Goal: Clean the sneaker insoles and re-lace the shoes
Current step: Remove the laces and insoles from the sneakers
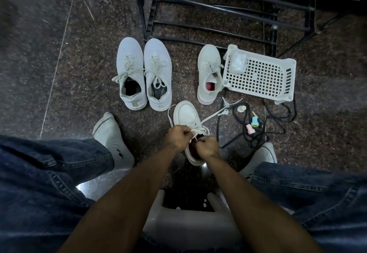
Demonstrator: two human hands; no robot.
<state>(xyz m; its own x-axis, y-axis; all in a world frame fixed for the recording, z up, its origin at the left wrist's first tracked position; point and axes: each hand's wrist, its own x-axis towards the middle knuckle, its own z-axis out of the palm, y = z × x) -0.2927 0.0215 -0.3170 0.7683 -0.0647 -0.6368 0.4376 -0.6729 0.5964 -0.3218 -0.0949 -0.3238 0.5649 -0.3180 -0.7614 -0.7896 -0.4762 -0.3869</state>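
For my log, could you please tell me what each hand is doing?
Left hand: pinching the white lace.
Right hand: fingers curled on the lace over the sneaker.

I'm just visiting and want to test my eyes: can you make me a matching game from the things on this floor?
Things:
1. white basket
2. lone sneaker with pink insole
3. black cord
4. sneaker being laced

Places:
A. between both hands
B. coiled by the right foot
C. on its side, far right
D. just left of the basket

Pairs: 1-C, 2-D, 3-B, 4-A
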